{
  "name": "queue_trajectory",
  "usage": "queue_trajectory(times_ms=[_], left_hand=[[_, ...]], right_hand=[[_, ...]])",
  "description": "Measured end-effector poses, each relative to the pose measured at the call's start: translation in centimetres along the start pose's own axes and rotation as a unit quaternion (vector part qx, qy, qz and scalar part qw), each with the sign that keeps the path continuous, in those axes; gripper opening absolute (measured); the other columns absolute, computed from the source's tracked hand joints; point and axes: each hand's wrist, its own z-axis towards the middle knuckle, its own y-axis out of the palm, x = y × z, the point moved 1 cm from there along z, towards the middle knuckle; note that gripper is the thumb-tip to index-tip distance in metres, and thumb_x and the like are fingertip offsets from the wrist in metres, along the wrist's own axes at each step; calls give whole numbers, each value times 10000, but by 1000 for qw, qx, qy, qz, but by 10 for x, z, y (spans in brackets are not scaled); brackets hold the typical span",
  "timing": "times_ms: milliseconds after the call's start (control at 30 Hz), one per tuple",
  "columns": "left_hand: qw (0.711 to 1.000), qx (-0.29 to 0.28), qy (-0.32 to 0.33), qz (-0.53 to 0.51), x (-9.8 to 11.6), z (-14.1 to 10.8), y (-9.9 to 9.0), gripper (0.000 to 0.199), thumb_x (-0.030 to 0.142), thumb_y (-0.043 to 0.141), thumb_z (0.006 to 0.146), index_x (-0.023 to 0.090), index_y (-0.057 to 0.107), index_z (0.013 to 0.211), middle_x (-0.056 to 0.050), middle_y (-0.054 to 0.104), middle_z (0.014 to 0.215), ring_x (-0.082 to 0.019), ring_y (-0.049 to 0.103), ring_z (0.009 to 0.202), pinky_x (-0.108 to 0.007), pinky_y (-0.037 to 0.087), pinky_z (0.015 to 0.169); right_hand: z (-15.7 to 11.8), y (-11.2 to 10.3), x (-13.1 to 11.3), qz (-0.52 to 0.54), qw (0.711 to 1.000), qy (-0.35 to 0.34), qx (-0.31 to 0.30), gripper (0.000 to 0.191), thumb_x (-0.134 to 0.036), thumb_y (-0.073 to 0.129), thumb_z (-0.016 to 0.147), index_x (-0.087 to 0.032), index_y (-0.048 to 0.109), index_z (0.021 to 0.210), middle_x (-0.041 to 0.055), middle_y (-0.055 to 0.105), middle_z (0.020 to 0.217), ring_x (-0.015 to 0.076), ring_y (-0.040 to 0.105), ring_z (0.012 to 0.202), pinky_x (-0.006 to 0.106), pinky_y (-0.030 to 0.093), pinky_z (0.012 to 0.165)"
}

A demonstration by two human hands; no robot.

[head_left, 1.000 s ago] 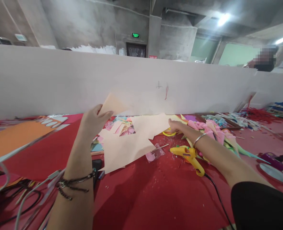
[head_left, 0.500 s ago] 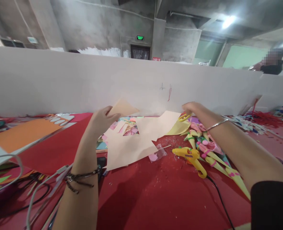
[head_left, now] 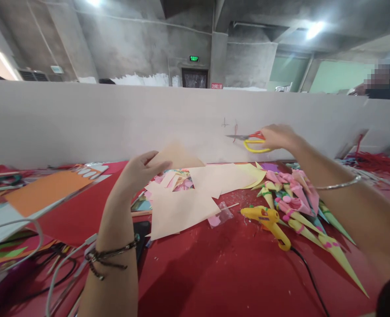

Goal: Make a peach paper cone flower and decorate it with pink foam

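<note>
My left hand [head_left: 145, 169] pinches a pale peach piece of paper [head_left: 178, 155] between thumb and fingers, raised above the table. My right hand [head_left: 279, 135] is closed on a pair of scissors [head_left: 256, 146] with yellow and red handles, held up before the white partition with the blades pointing left. Below both hands lie larger peach paper sheets [head_left: 182, 211], with small paper scraps [head_left: 182, 180] showing in a gap. Under my right forearm rests a pile of paper cones [head_left: 300, 207] in yellow, pink and green.
A yellow hot glue gun [head_left: 263, 215] lies on the red table [head_left: 211, 273], its black cord running toward me. At left are orange paper [head_left: 46, 182], red paper [head_left: 79, 202] and a white cable [head_left: 54, 264]. A white partition [head_left: 115, 119] stands behind; beyond it, at right, is a person [head_left: 381, 81].
My right hand has lifted the scissors off the papers, bringing them up and slightly right, with the blades now showing. My left hand still holds its paper, little moved.
</note>
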Motion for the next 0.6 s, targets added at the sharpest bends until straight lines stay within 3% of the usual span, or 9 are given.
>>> queue_trajectory(times_ms=[100, 233, 333, 367, 433, 467, 500, 600], left_hand=[[999, -22, 13, -25, -1, -1, -1, 238, 433, 558, 692, 196, 539, 692, 31, 476, 587, -99, 438, 538, -191, 313, 466], [995, -93, 32, -24, 4, -5, -3, 248, 429, 566, 684, 188, 531, 641, 32, 442, 557, -100, 424, 522, -199, 312, 475], [992, -115, 40, -13, 12, -8, -4, 250, 419, 568, 678, 184, 519, 606, 30, 435, 551, -100, 411, 515, -201, 301, 466], [992, -120, 42, -10, 14, -9, -3, 254, 417, 568, 677, 183, 514, 593, 30, 431, 547, -99, 406, 510, -200, 299, 463], [990, -132, 45, -5, 18, -10, -2, 271, 426, 566, 676, 182, 507, 575, 31, 424, 537, -98, 397, 499, -200, 297, 457], [989, -139, 45, -4, 20, -11, -1, 278, 437, 563, 676, 182, 510, 576, 31, 425, 536, -99, 399, 496, -200, 297, 455], [989, -144, 42, -1, 21, -12, 0, 283, 448, 562, 674, 183, 518, 584, 30, 429, 536, -101, 403, 494, -200, 294, 451], [990, -138, 31, 17, 24, -12, 4, 277, 461, 569, 657, 187, 549, 616, 29, 448, 537, -105, 415, 485, -202, 282, 437]], right_hand=[[-28, 13, -24, 191, 981, -15, 5, 166, -243, 501, 736, -128, 513, 856, 54, 566, 667, 149, 549, 602, 248, 412, 524], [-64, 41, -69, 410, 909, -71, -15, 156, -297, 314, 807, -184, 410, 757, -25, 434, 563, 75, 423, 442, 200, 358, 400], [-86, 55, -96, 502, 860, -92, -28, 244, -351, 272, 825, -202, 342, 646, -40, 361, 555, 62, 360, 422, 198, 324, 372], [-93, 57, -103, 535, 838, -99, -40, 292, -391, 274, 832, -203, 328, 616, -48, 322, 526, 61, 334, 403, 199, 295, 352], [-104, 60, -114, 684, 718, -94, -89, 327, -459, 354, 822, -198, 394, 629, -51, 330, 526, 53, 301, 398, 204, 264, 345], [-108, 60, -119, 721, 681, -84, -96, 330, -482, 382, 811, -197, 424, 651, -39, 379, 569, 53, 322, 412, 207, 268, 345], [-111, 61, -123, 748, 653, -79, -90, 322, -489, 413, 800, -196, 442, 669, -27, 422, 612, 54, 346, 432, 210, 285, 356], [-113, 61, -134, 769, 628, -99, -69, 270, -435, 562, 726, -201, 438, 673, -35, 442, 619, 65, 405, 474, 216, 341, 398]])
